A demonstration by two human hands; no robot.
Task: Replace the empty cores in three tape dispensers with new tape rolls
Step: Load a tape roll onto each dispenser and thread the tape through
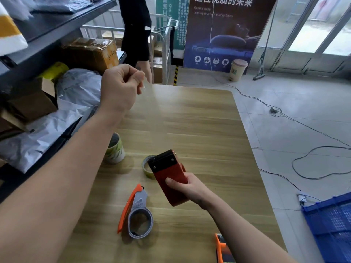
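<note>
Single head-worn cam, wide-angle, looking forward and down across the table [199, 120], close in. Left forearm [57, 177] enters lower left of frame, right forearm [243, 230] lower right. Shelf [47, 35] upper left, floor [294, 103] and glass doors [313, 31] upper right.

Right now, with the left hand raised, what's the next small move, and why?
Probably lower the left hand toward the red dispenser and tear the tape on its black front edge. That hand pinches what looks like a clear tape end held high, and the right hand grips the dispenser, so a roll seems loaded and only the loose strip is left.
</note>
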